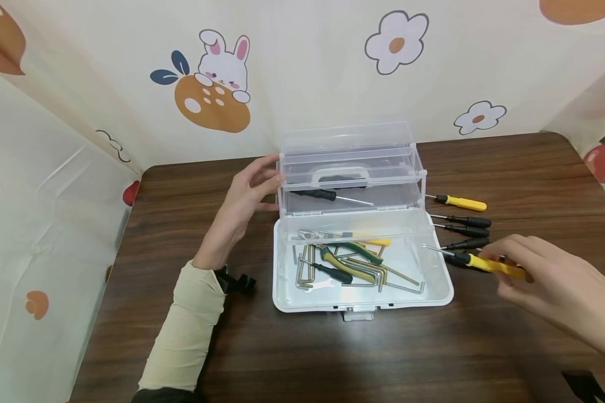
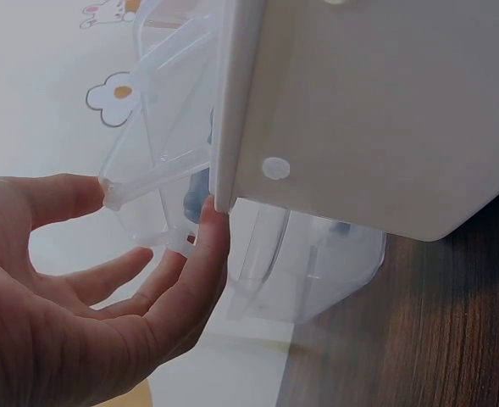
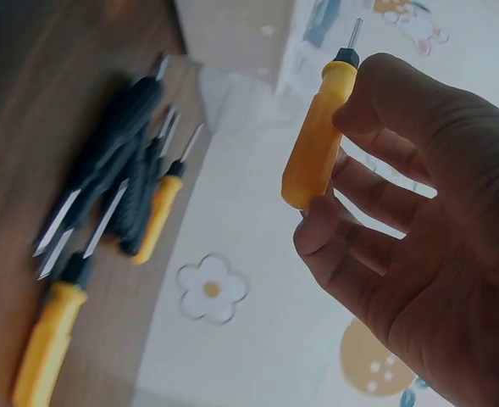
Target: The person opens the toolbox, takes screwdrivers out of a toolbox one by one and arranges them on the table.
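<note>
Holding the yellow screwdriver point(image 1: 499, 268) by its handle in the right grip point(image 1: 549, 280), pinching it between thumb and fingers, and pointing its metal tip left across the right rim of the white toolbox point(image 1: 302, 308). Having the left grip point(image 1: 249, 190) wide, touching the left side of the clear plastic trays point(image 1: 383, 179) with fingertips, seemingly bracing them.

For handling this well, probably best keeping the pinch firm, holding the shaft low and level, and staying clear of the tray walls. Possibly risking a snag among the hex keys point(image 1: 381, 274) and pliers point(image 1: 343, 265) if tipping the blade steeply; better favouring the bare white floor toward the right end. Also watching for the black screwdrivers point(image 1: 469, 230), lying just beside the toolbox, and avoiding any hard push on the trays.

Working on a dark brown wood-grain table point(image 1: 262, 358), reflecting soft light near the front. Facing a pale wall sheet point(image 1: 312, 84) meeting the table's back edge, printed with flowers point(image 1: 396, 43) and a rabbit point(image 1: 224, 70) leaning on an orange fruit point(image 1: 212, 109). Seeing similar printed sheeting standing at left and right
</note>
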The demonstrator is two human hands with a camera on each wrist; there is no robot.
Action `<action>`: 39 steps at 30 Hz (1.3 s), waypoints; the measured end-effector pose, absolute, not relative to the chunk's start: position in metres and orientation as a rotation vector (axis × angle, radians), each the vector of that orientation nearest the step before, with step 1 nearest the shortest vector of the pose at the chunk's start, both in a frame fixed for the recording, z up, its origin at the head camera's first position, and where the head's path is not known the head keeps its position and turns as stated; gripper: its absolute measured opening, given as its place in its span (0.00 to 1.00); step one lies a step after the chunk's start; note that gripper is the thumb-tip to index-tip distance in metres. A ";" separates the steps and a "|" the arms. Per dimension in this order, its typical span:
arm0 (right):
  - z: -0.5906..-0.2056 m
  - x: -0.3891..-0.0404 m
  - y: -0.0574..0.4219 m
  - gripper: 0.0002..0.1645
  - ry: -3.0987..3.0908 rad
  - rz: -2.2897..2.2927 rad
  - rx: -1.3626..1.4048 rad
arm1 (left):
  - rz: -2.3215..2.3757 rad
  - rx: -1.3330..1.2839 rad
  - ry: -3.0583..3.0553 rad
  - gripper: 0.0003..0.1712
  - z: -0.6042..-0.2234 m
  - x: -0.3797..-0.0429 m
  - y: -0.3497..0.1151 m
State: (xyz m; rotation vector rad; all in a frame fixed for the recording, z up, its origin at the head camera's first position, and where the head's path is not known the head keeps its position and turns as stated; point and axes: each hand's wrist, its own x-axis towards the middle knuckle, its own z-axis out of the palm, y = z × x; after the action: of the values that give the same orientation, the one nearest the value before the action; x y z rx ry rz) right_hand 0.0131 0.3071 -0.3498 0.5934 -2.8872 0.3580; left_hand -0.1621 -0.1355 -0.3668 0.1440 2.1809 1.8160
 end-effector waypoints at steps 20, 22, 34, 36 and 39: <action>-0.405 0.042 0.353 0.35 -2.884 0.466 0.464 | 1.810 0.152 2.192 0.30 -0.367 -0.162 -0.135; -0.411 0.043 0.355 0.35 -2.907 0.453 0.442 | 1.808 0.155 2.195 0.30 -0.368 -0.162 -0.135; -0.428 0.048 0.356 0.29 -3.160 0.326 0.228 | 1.821 0.152 2.190 0.30 -0.368 -0.162 -0.134; -0.429 0.047 0.355 0.30 -3.161 0.320 0.236 | 1.818 0.148 2.190 0.30 -0.368 -0.162 -0.134; -0.428 0.047 0.354 0.31 -3.141 0.315 0.266 | 1.814 0.147 2.194 0.30 -0.367 -0.162 -0.134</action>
State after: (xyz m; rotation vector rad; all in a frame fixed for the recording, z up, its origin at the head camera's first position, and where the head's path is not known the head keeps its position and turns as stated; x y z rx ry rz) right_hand 0.0470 0.3541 -0.4281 0.2657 -3.1410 0.3152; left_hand -0.1619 -0.1341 -0.3669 0.1468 2.1937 1.8142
